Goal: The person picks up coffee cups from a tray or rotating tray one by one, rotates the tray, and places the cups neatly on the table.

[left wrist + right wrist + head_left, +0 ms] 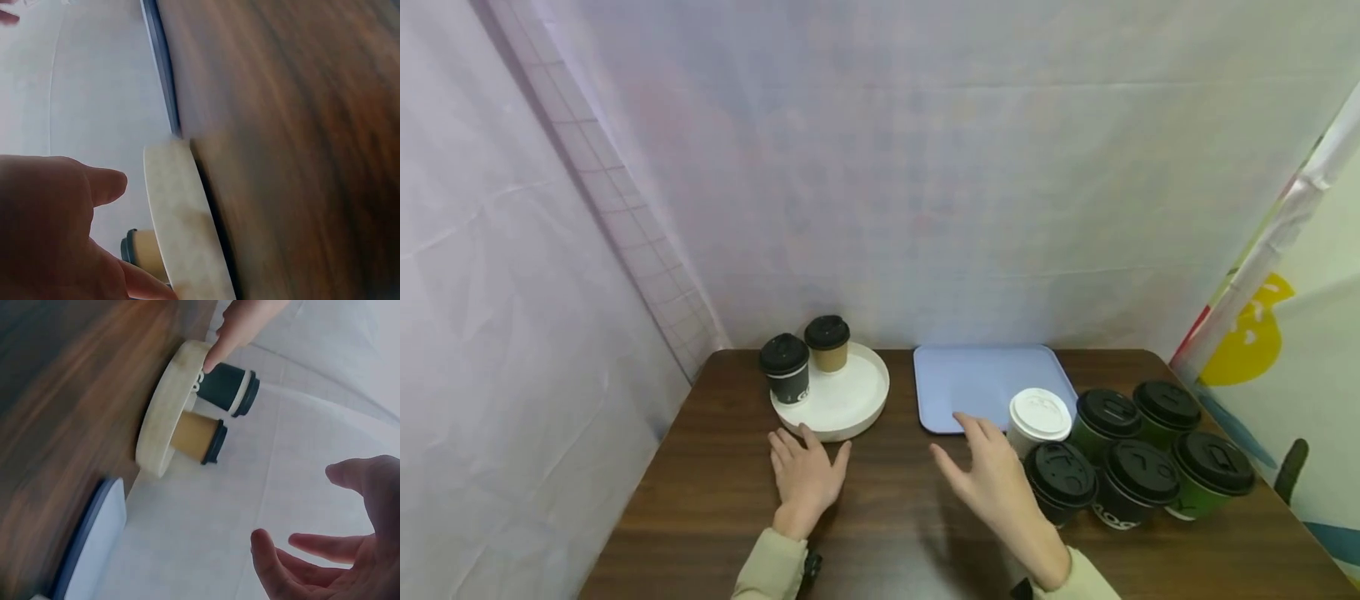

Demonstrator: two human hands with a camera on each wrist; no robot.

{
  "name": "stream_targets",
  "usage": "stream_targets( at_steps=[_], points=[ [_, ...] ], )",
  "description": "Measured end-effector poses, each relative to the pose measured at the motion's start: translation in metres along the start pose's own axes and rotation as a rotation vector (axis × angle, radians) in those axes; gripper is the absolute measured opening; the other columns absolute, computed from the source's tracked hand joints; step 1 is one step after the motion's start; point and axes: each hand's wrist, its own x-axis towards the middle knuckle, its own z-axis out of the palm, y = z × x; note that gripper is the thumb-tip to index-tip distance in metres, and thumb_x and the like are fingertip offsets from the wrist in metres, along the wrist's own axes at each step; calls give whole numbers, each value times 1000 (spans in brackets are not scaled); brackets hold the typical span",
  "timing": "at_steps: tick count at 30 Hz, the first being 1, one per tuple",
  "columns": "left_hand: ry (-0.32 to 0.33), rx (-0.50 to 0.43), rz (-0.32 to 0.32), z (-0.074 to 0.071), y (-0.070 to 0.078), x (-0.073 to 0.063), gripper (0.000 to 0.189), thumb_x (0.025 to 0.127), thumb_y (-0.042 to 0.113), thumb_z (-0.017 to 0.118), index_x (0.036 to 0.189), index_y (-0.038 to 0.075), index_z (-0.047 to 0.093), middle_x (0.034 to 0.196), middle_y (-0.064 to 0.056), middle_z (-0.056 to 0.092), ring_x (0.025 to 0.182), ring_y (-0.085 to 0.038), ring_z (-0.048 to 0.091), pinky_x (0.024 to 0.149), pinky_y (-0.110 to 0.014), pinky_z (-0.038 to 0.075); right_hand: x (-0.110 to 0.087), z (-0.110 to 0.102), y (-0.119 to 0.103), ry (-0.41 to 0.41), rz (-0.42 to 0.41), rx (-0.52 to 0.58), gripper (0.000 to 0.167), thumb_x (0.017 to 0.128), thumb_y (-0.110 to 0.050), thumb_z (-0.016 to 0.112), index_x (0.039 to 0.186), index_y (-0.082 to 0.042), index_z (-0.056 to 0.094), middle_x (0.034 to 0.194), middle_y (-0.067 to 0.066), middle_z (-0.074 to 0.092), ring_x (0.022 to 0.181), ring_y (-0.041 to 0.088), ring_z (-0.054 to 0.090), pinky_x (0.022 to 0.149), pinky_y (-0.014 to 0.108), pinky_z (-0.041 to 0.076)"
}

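My left hand is near the front rim of a round white tray, its fingers spread and holding nothing. On that tray stand a black-lidded dark paper coffee cup and a black-lidded brown paper coffee cup. In the left wrist view the tray's side wall lies just beyond the hand. My right hand hovers with parted fingers, empty, in front of a light blue rectangular tray. Close to its right side is a white-lidded coffee cup, with a black-lidded dark cup nearer me.
More black-lidded cups, among them a dark one and a green one, crowd the right side of the brown wooden table. A pale curtain hangs along the table's back edge.
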Motion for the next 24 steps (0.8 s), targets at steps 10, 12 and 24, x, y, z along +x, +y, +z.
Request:
stream_targets(
  at_steps=[10, 12, 24],
  points=[
    [-39, -72, -75, -22, -29, 22, 111, 98, 74, 42, 162, -9, 7, 160, -51, -1, 154, -64, -3, 128, -70, 7, 40, 40, -30, -185, -36, 215, 36, 91, -23, 78, 119, -2, 70, 100, 11, 75, 83, 19, 69, 75, 30, 58],
    [-60, -63, -77, -25, -35, 27, 110, 97, 76, 39, 164, -5, 6, 160, -51, -3, 154, -65, -4, 128, -70, 5, 48, 50, -33, -220, -37, 232, 34, 92, -22, 76, 118, -2, 70, 96, 9, 74, 82, 20, 68, 73, 28, 56],
    [-58, 26, -45, -17, -46, 30, 99, 101, 69, 41, 163, -3, 17, 160, -51, 6, 154, -65, 3, 127, -70, 12, 96, 101, -42, -305, -49, 252, 40, 96, -25, 70, 122, 5, 68, 118, 23, 74, 101, 35, 73, 86, 46, 62]
  ],
)
